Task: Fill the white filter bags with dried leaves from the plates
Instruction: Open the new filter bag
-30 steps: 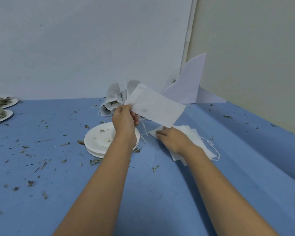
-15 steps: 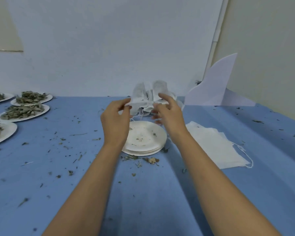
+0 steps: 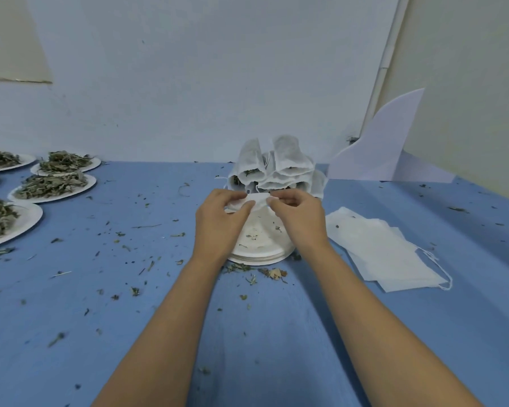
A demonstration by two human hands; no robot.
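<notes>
Both hands hold one white filter bag [image 3: 257, 199] above a stack of nearly bare white plates [image 3: 260, 254]. My left hand [image 3: 221, 221] pinches the bag's left edge and my right hand [image 3: 299, 218] pinches its right edge. Behind the bag, a heap of filled filter bags [image 3: 276, 168] with leaves showing leans against the wall. A flat pile of unfilled filter bags [image 3: 385, 251] with drawstrings lies to the right of the plates. Several plates of dried leaves [image 3: 53, 185] sit at the far left.
The blue tablecloth [image 3: 130, 289] is strewn with leaf crumbs, thickest in front of the plate stack. A bent white sheet [image 3: 385, 148] stands in the back right corner against the wall.
My right hand left the flat pile and joined the left on the bag, which now sits lower over the plate stack. The view swung left, bringing the leaf plates into sight.
</notes>
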